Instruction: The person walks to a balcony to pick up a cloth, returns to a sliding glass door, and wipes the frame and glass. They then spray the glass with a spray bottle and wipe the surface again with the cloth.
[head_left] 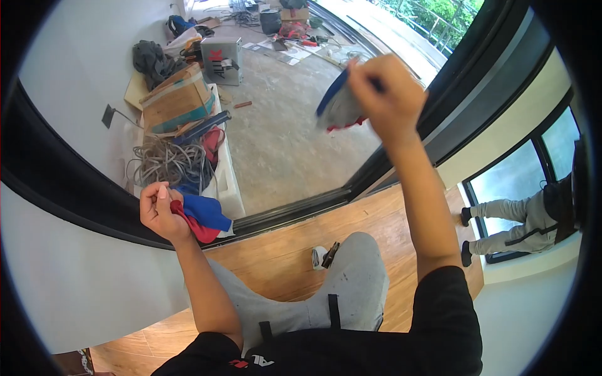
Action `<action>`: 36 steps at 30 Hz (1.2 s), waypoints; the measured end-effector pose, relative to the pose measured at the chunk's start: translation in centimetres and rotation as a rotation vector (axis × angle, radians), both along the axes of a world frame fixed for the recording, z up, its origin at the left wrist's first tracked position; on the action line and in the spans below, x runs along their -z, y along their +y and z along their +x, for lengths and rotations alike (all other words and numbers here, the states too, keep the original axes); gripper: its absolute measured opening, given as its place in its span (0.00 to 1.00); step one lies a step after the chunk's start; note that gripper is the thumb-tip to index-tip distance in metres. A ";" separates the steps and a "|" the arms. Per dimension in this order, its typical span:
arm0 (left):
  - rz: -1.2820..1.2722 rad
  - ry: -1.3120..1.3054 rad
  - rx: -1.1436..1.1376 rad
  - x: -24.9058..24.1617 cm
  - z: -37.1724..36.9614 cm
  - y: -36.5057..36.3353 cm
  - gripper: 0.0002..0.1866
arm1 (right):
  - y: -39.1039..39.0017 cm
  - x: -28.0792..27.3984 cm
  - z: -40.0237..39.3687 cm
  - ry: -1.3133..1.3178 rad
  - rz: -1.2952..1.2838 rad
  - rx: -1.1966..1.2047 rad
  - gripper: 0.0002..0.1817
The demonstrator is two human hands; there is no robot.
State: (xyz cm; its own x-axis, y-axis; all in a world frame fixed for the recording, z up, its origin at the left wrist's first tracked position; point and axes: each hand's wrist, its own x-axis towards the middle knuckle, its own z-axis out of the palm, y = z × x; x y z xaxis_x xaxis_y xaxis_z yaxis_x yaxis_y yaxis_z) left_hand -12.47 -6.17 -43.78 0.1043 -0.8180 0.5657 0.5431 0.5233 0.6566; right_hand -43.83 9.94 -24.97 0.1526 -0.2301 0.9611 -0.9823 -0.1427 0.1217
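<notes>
Concrete flooring lies beyond a black door track, with wooden boards nearer. Raised against the dark frame, the right hand is closed on a grey, blue-edged glove. Lower, the left hand pinches a red and blue glove between curled fingers. Behind it sit a coil of grey cable and a taped cardboard box, its contents hidden.

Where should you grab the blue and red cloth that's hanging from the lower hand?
Probably the loose blue fold, coming from the right. The left hand already pinches the cloth's left end, and the rest droops free to the right, so that side is open for the right hand.
</notes>
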 end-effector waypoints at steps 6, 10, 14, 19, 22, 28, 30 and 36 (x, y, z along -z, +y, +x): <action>0.035 -0.062 0.039 -0.1 -0.5 2.1 0.03 | -0.8 -1.7 -0.7 -0.053 -0.179 0.008 0.07; -0.029 -0.150 0.017 -0.3 -1.9 3.2 0.03 | -3.0 0.5 3.1 0.192 0.011 -0.003 0.09; -0.075 -0.194 0.047 0.1 -1.7 3.8 0.03 | -2.9 -1.3 2.7 -0.026 -0.066 -0.081 0.10; -0.078 -0.206 0.069 -0.1 -1.9 4.3 0.03 | -1.7 -3.1 2.3 0.038 -0.087 0.061 0.09; -0.083 -0.270 0.007 -0.3 -2.3 4.6 0.04 | -2.0 -3.2 1.2 -0.062 -0.305 0.189 0.09; -0.503 -0.492 -0.215 -5.0 -5.6 9.5 0.15 | -4.5 0.9 9.4 -0.103 0.019 -0.121 0.10; -0.413 -0.442 -0.269 -7.2 -6.7 10.7 0.19 | -4.8 2.2 11.7 -0.331 0.095 -0.302 0.10; -0.297 -0.386 -0.732 -9.3 -8.3 3.2 0.21 | -6.6 4.0 14.1 -0.467 0.078 -0.457 0.08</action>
